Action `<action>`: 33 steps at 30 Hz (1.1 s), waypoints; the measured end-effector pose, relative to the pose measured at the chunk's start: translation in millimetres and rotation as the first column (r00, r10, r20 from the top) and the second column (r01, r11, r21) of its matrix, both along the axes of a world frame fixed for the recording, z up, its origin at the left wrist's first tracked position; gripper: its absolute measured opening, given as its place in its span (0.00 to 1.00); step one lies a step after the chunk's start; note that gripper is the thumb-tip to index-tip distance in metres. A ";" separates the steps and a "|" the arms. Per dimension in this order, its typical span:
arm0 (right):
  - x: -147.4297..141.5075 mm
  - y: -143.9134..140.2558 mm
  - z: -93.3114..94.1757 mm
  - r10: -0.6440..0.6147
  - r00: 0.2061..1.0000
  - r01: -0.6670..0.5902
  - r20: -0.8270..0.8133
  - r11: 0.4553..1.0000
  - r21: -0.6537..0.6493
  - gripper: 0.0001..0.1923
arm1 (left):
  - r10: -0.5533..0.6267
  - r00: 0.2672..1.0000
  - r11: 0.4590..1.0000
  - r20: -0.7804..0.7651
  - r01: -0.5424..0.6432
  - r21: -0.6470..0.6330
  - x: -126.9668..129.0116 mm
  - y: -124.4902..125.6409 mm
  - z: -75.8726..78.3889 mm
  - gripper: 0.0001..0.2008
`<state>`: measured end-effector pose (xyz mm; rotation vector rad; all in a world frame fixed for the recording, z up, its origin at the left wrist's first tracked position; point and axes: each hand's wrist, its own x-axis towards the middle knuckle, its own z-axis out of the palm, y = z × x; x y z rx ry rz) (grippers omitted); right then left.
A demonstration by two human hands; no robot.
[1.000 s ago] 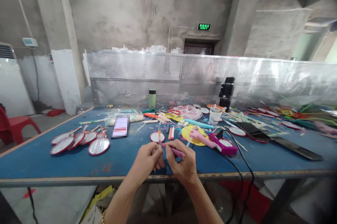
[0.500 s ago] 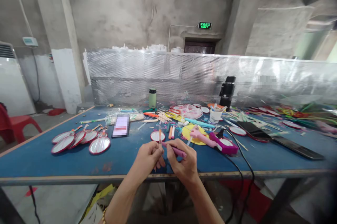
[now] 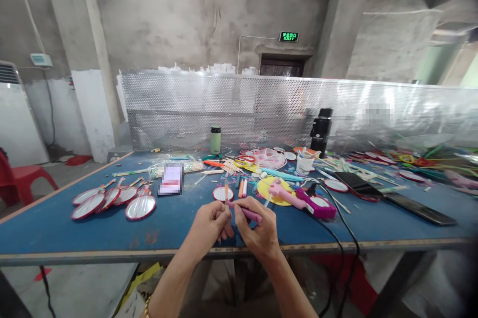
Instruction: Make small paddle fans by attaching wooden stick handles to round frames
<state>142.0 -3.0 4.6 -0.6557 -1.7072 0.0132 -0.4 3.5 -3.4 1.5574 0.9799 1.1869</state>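
My left hand [image 3: 211, 221] pinches a flat wooden stick [image 3: 226, 192] upright, its lower part hidden by my fingers. A purple marker pen [image 3: 251, 214] is gripped in my right hand [image 3: 260, 226], with its tip at the side of the stick. Just beyond my hands lies a round red-rimmed mirror [image 3: 219, 194], partly behind the stick. Orange and white marker pens [image 3: 242, 188] rest to the right of that mirror.
Several red-rimmed mirrors with sticks [image 3: 140, 207] lie at the left, near a phone [image 3: 171, 179]. A pink and purple glue gun [image 3: 317, 204] with black cables sits at the right. A green bottle [image 3: 215, 140] and a black flask [image 3: 321, 132] stand by the perforated metal screen [image 3: 194, 96].
The camera view has shifted very slightly. Both hands keep nearly the same pose, with the purple marker pen still against the wooden stick.
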 end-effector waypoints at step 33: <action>-0.6 1.9 0.2 -0.051 0.998 0.051 -0.031 0.999 0.009 0.07 | -0.008 1.000 1.000 -0.001 0.008 -0.003 -0.2 -1.9 3.1 0.15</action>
